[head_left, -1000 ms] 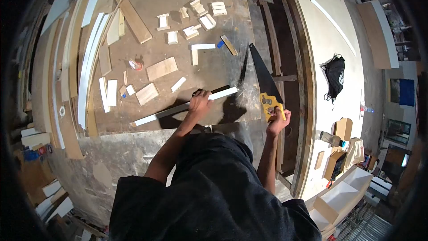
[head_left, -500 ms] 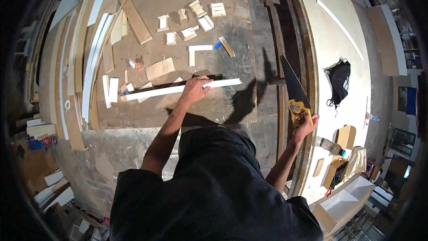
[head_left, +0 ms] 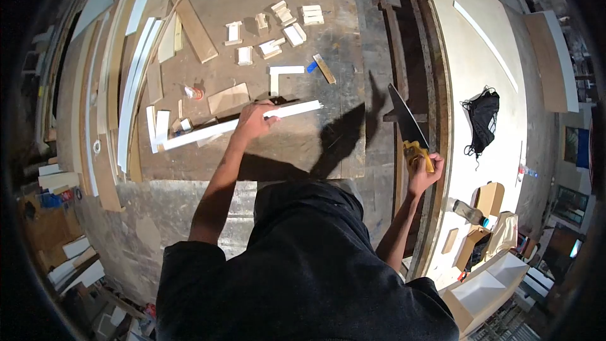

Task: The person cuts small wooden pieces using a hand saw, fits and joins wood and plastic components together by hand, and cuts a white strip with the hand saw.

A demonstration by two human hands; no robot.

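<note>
My left hand [head_left: 255,121] is closed around a long white strip of wood [head_left: 205,133], which lies slantwise over the brown work table [head_left: 303,151]. The strip's right end looks rough and splintered. Off to the right, my right hand [head_left: 425,172] grips the yellow handle of a handsaw [head_left: 409,117], its dark blade pointing up and away from me. Beyond the strip sit a white L-shaped piece [head_left: 274,76] and a small brown piece with a blue end [head_left: 325,69]. A flat light-brown board [head_left: 228,98] rests just past my left hand, partly overlapped by it.
Several small wooden blocks [head_left: 271,48] are grouped at the far side. Long boards and white strips [head_left: 136,95] stack along the left. On the right, a pale bench [head_left: 470,76] bears a black strapped item [head_left: 483,120], a bottle [head_left: 468,211] and a white-lined box [head_left: 489,284].
The white strip has shifted left and slightly tilted, with my left hand moving along left. My right hand and the handsaw have come slightly inward to the left.
</note>
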